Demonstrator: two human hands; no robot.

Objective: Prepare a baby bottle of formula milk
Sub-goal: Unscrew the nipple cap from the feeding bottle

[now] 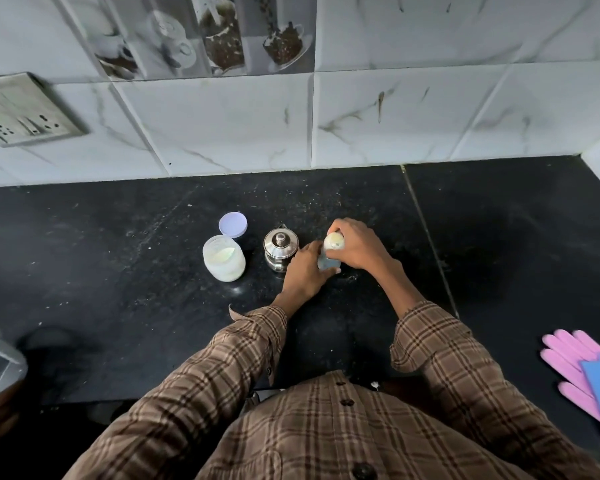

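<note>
I have the baby bottle [328, 259] standing on the black desk [118, 271], near the middle and toward the back edge under the tiled wall. My left hand [307, 268] wraps its body low down, fingers curled round it to keep it from turning or tipping. My right hand [355, 244] comes over the top, fingers closed round the pale cap or teat end [334, 242]; I judge this is a twisting grip, though whether on or off I cannot tell. Both forearms reach forward and angle in to meet at the bottle, the right wrist bent down over it.

Just left of the bottle sits a small steel lidded pot [280, 247], and further left the open powder jar [224, 258] with its lid [233, 224] laid behind it, both kept within easy reach. Pink gloves [568, 368] lie at the right edge.
</note>
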